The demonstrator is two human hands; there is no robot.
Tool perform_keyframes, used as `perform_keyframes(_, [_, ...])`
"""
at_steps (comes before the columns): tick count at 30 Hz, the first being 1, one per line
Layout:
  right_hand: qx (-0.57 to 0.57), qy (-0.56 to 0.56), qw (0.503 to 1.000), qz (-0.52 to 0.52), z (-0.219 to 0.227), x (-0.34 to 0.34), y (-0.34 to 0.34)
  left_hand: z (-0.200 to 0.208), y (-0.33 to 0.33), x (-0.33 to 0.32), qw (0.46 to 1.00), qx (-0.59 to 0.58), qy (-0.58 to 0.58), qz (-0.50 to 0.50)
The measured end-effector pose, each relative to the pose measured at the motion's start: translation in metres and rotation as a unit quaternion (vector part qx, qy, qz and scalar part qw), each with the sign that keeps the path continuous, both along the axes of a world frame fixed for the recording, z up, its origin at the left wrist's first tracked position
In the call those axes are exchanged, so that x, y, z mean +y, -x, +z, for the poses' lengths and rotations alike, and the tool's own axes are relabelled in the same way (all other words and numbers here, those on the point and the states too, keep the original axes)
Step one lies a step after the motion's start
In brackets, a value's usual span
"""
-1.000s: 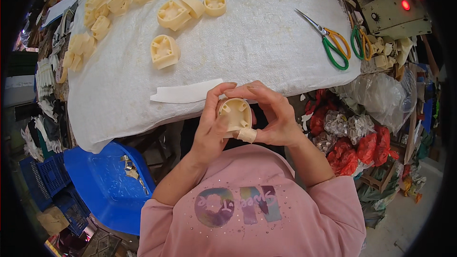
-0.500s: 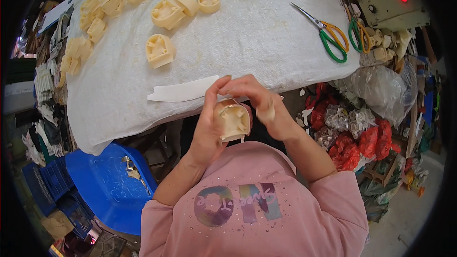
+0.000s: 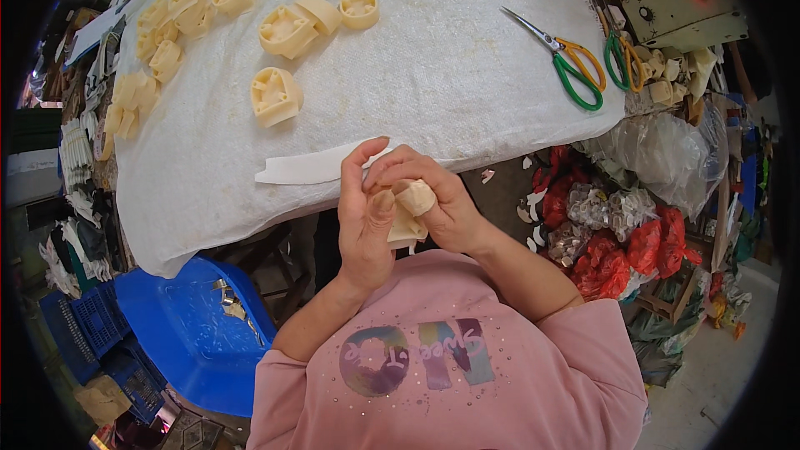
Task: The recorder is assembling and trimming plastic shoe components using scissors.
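Note:
Both my hands are closed around a hollow cream plastic part (image 3: pixel 406 234), held in front of my chest by the table's near edge. My left hand (image 3: pixel 362 233) grips its left side with the thumb on top. My right hand (image 3: pixel 448 210) covers its far and right sides, its fingers curled over and its thumb, wrapped in pale tape, pressed across the part. Most of the part is hidden under the fingers. Just beyond my hands, a curved white strip (image 3: pixel 302 167) lies along the table edge. A similar cream plastic part (image 3: pixel 276 97) rests farther up on the table.
Several more cream parts (image 3: pixel 287 31) spread over the white-covered table (image 3: pixel 417 75). Scissors (image 3: pixel 575 75) with green and orange handles lie at right, a second pair beside them. A blue tub (image 3: pixel 179 329) holds metallic strips at lower left. Red plastic bags (image 3: pixel 617 258) crowd the right.
My right hand has swung inward over the plastic part, its taped thumb now across the opening. The part's open face, plainly seen before, is now mostly covered.

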State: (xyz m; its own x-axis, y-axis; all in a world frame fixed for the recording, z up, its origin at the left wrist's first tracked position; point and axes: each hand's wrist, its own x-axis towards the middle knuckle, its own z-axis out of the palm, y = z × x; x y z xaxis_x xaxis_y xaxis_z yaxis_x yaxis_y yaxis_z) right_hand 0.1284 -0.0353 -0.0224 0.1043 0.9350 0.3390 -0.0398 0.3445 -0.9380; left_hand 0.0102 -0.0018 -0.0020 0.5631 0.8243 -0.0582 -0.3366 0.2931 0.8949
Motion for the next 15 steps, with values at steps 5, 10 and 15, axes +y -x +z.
perform_keyframes(5, [-0.025,0.006,0.999,-0.022,0.002,-0.009,0.010,0.010,-0.003,0.000,0.999,-0.028,0.027,0.035])
perform_keyframes(10, [-0.002,0.015,0.999,-0.030,0.003,-0.009,0.016,0.013,-0.005,0.004,0.995,-0.047,0.044,0.078])
perform_keyframes(15, [0.173,0.118,0.976,0.061,0.004,-0.012,0.009,0.005,-0.008,0.008,0.991,-0.067,0.072,0.095])
